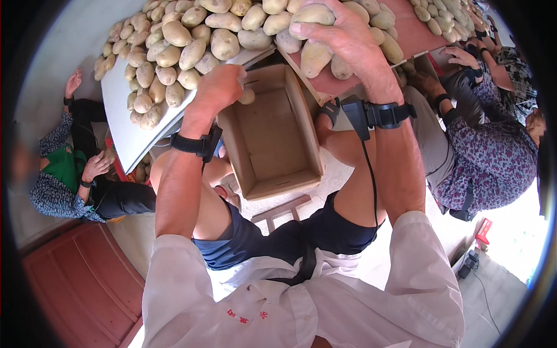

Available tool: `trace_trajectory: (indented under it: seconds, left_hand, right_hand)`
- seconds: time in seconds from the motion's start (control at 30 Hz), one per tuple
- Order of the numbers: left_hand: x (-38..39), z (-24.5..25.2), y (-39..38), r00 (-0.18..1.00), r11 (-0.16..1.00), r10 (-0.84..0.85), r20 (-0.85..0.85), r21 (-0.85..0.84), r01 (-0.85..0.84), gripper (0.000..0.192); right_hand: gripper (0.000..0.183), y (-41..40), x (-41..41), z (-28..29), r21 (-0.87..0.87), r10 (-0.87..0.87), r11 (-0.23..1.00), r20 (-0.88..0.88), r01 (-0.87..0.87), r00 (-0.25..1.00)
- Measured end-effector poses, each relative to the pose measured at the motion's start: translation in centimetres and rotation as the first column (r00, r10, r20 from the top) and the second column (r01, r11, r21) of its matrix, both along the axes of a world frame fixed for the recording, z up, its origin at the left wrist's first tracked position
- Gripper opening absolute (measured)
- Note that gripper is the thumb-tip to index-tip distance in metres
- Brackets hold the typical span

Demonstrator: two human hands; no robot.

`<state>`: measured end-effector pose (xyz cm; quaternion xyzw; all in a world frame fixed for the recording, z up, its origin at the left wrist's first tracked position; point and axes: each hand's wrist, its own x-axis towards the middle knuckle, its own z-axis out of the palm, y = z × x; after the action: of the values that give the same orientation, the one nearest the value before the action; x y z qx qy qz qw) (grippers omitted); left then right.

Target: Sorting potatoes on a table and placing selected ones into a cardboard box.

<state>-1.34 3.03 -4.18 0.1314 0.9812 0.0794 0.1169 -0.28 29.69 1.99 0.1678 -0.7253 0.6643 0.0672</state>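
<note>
My right hand [343,37] reaches over the potato pile at the top, its thumb and fingers around a large pale potato [314,15]. More potatoes [316,58] lie just under that hand on a reddish board [333,87]. My left hand [222,87], fingers curled, is over the upper left side of a cardboard box [274,126]. A small potato [247,96] shows beside its fingers, at the box's upper left inside; whether the hand touches it I cannot tell. Apart from that potato, the visible floor of the box is bare cardboard. Both wrists wear black straps with small devices.
Many potatoes [176,34] are heaped on a white tabletop [143,139] at the upper left. One person [65,174] sits at the left, others [483,152] at the right near another potato pile [444,19]. Between my feet is a wooden stool part [283,209]; a power adapter [469,263] lies lower right.
</note>
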Motion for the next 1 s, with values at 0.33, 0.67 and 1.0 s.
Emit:
trace_trajectory:
  seconds: [0.33,0.67,1.0]
  left_hand:
    - [-2.5,0.5,-0.7,0.996,0.927,0.078,0.045,0.365,-0.089,0.024]
    - [-2.7,1.4,-0.1,0.976,0.769,0.147,0.161,0.602,-0.215,0.022]
    - [-2.1,3.3,-0.1,0.962,0.632,0.270,0.039,0.746,-0.208,0.025]
  right_hand:
    - [0.051,-0.1,0.4,-0.2,0.318,0.158,0.924,0.192,-0.214,0.969]
    - [0.045,-5.2,2.7,-5.2,0.612,0.376,0.679,0.185,-0.406,0.908]
    - [0.030,-4.2,2.7,-2.8,0.530,0.190,0.795,0.244,-0.295,0.951]
